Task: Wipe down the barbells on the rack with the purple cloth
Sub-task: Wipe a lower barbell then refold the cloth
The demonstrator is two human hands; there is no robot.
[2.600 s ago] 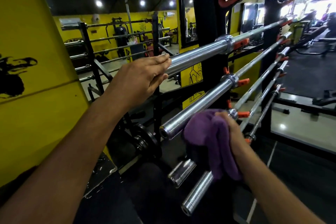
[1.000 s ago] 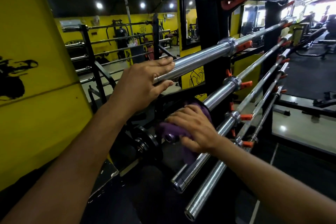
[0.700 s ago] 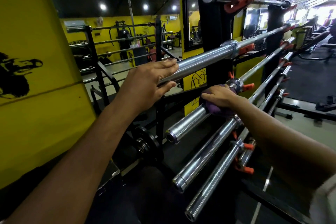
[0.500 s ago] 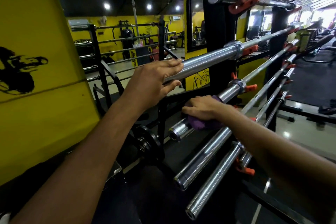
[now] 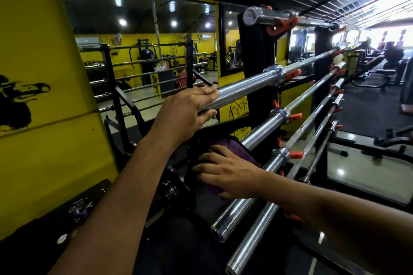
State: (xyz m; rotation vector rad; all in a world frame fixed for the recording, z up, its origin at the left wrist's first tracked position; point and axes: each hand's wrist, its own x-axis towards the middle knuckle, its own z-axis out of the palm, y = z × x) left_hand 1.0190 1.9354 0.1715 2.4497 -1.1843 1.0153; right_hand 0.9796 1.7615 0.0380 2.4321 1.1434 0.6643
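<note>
- At far left, a yellow wall panel (image 5: 44, 118) with a black figure graphic fills the edge of your view; a wall mirror (image 5: 143, 56) beside it reflects a second rack and yellow gym walls.
- Your left hand (image 5: 190, 109) grips the sleeve end of the second barbell (image 5: 243, 87), fingers over the top, thumb beneath.
- Below that forearm, black weight plates (image 5: 172, 187) sit low, partly hidden.
- Your right hand (image 5: 228, 174) lies with fingers extended, pressing the purple cloth (image 5: 234, 147) onto the sleeve end of the third barbell (image 5: 263, 127). The cloth covers that end, and the hand hides most of the cloth.
- Count six barbells on the black rack (image 5: 254, 51): one on top, five stepped downward. The two lowest near sleeves (image 5: 230, 219) pass under your right wrist.
- Orange hooks (image 5: 295, 116) carry each bar at the near upright.
- At right, dark rubber flooring (image 5: 368, 109) and a glossy pale floor strip (image 5: 353, 169) run toward bright, blurred windows; gym machines stand beyond. A dark ribbed ceiling spans overhead.
</note>
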